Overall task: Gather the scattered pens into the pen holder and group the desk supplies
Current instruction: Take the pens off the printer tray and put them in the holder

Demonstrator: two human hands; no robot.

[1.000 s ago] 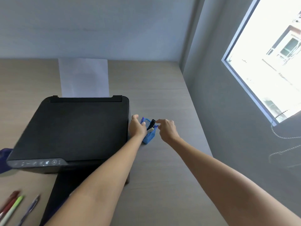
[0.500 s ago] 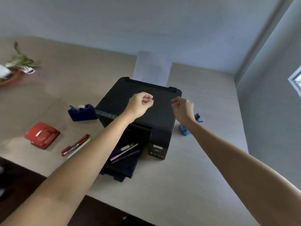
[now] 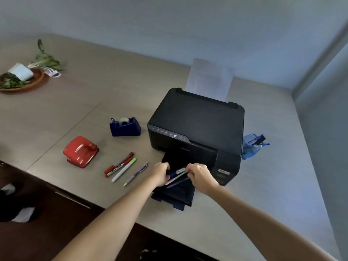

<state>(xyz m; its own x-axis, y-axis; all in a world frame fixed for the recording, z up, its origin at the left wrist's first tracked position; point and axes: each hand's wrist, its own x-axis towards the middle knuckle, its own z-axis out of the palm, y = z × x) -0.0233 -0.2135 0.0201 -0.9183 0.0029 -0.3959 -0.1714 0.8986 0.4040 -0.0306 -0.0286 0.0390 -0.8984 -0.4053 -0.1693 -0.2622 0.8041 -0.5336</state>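
1. Far left of both hands, a brown dish (image 3: 36, 82) holds leafy greens (image 3: 11, 81) and a white packet (image 3: 21, 71)
2. A red hole punch (image 3: 81, 151) lies on the desk (image 3: 94, 87), well left of the fingers; a blue tape dispenser (image 3: 125, 127) stands beyond it, nearer the printer
3. Just left of the left hand lie 4 loose pens side by side: 2 red markers (image 3: 118, 165), a white pen with a green cap (image 3: 124, 169) and a purple pen (image 3: 136, 173), the last nearest the knuckles
4. The left hand (image 3: 161, 174) is curled over the printer's output tray (image 3: 174, 193), fingers closed on the near ends of a pen bundle (image 3: 177, 176)
5. That bundle, a dark blue marker, a pale pink-and-green pen and a dark thin pen, spans the gap between the 2 hands above the tray
6. The right hand (image 3: 200, 176) pinches the far ends of the same bundle, fingers bent shut around them
7. The black printer (image 3: 197, 121) sits beyond the fingers, white paper (image 3: 209, 79) standing in its rear feed
8. Right of the printer, well away from the right hand, the blue mesh pen holder (image 3: 249, 147) stands with several pens already in it
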